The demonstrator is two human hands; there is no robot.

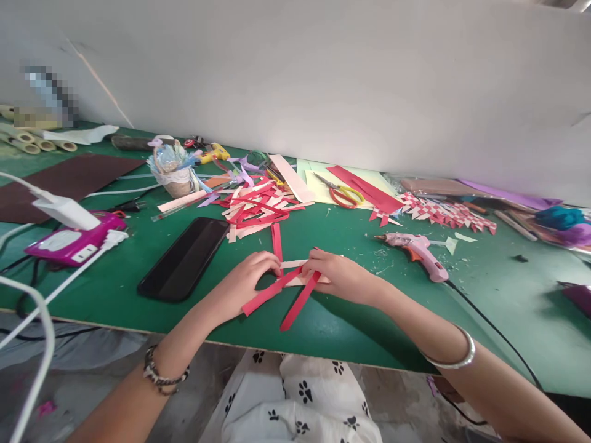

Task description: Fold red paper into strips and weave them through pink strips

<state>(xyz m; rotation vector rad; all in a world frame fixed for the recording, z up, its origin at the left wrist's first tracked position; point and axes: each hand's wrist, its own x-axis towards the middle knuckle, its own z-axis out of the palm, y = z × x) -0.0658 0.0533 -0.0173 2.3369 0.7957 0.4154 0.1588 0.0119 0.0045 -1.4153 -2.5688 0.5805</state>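
Near the front edge of the green table, my left hand (257,277) and my right hand (340,275) work close together over red and pale pink strips. My left fingers curl around the red strips (262,298), one of which sticks up behind the hand. In my right fingers is the top of another red strip (300,303) that slants toward me. Pale pink strips (294,280) run between the hands, crossing the red ones. How the strips interlace is partly hidden by my fingers. Beyond my hands lies a pile of loose red and pink strips (263,206).
Left of my hands lies a black phone (184,258), beyond it a purple power strip (76,237) with white cables. To the right are a pink glue gun (418,249) with a trailing cord, yellow-handled scissors (344,194) and checkered woven pieces (446,212). A grey wall (323,80) stands behind.
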